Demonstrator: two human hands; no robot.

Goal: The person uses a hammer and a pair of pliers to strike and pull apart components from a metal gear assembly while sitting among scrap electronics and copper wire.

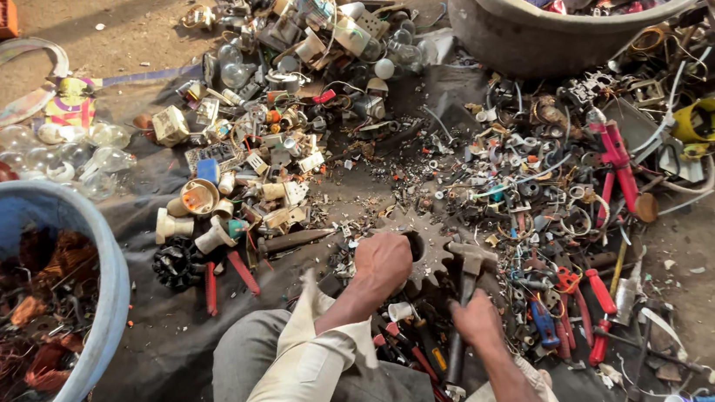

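My left hand (382,261) is closed over a small dark part that it presses onto a toothed metal gear (430,260) lying on the dark ground sheet. My right hand (476,318) grips the handle of a hammer (466,271), whose head rests just right of the gear. My cream sleeve and grey trouser leg fill the bottom middle. Small scrap bits lie all around both hands.
A blue tub (111,277) of copper wire stands at the left. A grey tub (551,34) of mixed scrap is at the top right. Heaps of bulb holders, sockets and metal scrap cover the sheet. Red-handled pliers (616,159) and screwdrivers lie to the right.
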